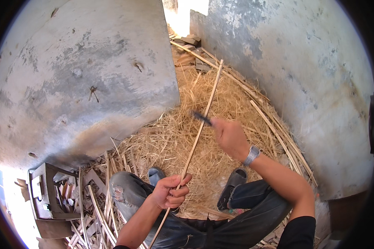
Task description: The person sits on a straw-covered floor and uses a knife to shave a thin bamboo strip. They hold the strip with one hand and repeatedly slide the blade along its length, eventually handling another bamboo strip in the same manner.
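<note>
No text, label, number or sign can be read across this straw-strewn work spot, where the weathered left wall and right wall carry only stains and worn patches. On the person's right wrist, the silvery band appears too small for any marking to be told, while the dark tool in the right hand is blurred. Small pale spots on the grey frame at lower left are likewise too small to make out as lettering.
</note>
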Tool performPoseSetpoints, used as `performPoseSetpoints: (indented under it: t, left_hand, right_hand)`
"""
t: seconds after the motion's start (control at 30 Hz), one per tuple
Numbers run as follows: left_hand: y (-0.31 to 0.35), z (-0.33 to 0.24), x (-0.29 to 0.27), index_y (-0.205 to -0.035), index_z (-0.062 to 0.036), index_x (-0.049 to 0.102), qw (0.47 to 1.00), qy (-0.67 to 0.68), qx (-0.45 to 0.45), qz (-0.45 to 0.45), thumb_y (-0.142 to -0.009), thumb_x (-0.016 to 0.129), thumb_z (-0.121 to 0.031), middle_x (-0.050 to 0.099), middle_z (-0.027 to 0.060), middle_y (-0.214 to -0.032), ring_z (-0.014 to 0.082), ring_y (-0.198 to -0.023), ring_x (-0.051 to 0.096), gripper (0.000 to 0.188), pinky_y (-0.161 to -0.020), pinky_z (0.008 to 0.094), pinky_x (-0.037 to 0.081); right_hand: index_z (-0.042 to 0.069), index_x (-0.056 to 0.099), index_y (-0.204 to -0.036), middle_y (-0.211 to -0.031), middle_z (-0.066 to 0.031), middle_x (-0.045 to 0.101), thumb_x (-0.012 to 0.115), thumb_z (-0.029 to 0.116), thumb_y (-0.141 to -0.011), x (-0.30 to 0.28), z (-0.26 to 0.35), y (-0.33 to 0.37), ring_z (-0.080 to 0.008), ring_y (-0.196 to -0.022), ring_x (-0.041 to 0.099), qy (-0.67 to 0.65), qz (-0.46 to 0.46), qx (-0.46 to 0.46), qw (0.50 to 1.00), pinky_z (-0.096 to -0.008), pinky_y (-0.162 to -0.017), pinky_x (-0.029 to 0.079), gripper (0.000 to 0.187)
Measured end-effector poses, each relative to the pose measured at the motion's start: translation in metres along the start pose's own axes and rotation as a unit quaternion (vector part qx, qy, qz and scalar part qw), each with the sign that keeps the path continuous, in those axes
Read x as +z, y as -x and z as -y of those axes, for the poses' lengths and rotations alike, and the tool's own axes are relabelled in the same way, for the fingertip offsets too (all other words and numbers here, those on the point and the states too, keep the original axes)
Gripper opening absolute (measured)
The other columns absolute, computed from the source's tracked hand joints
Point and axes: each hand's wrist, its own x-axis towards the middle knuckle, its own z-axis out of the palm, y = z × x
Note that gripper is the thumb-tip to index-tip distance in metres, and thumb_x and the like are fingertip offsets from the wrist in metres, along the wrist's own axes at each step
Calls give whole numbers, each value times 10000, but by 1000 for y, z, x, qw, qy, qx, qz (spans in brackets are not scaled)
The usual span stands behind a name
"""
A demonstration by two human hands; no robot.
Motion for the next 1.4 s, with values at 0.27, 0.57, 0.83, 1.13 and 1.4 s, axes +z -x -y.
performPoseSetpoints:
  t: [0.27,0.57,0.83,1.13,1.4]
  left_hand:
    - [2,-3,10,-1006,-114,404,999,-35,25,4,-1090,460,-348,320,-25,-621,50,-431,262,254,-329,223,215]
    - [-2,-8,13,-1069,-114,420,997,-46,59,25,-1090,456,-316,338,-24,-632,55,-428,267,206,-336,217,217]
    - [-6,-9,7,-1115,-109,465,993,-73,93,-25,-1105,414,-330,350,-21,-642,60,-435,285,227,-355,226,258]
    - [-17,1,19,-1145,-132,478,919,-286,145,-227,-1098,424,-400,378,11,-655,89,-456,329,277,-392,250,296]
    - [-17,1,17,-1107,-109,483,875,-359,164,-278,-1104,393,-430,445,29,-665,118,-454,393,334,-424,260,379]
  right_hand:
    - [29,657,-826,-551,-196,527,524,308,-1059,6,12,-2,-357,-435,535,-21,10,-23,999,-425,-422,396,387]
    - [45,700,-992,-602,-227,570,478,300,-1066,17,39,34,-402,-523,591,-92,112,-49,988,-481,-491,443,346]
    - [5,698,-865,-557,-126,551,512,348,-1058,32,31,46,-255,-484,547,-227,149,56,961,-404,-496,423,436]
    - [33,725,-872,-544,-35,537,749,308,-903,10,54,41,-119,-503,500,-204,245,93,943,-309,-511,417,279]
    - [6,699,-881,-583,-70,567,744,252,-907,8,46,41,-140,-535,483,-159,329,-41,930,-333,-519,411,252]
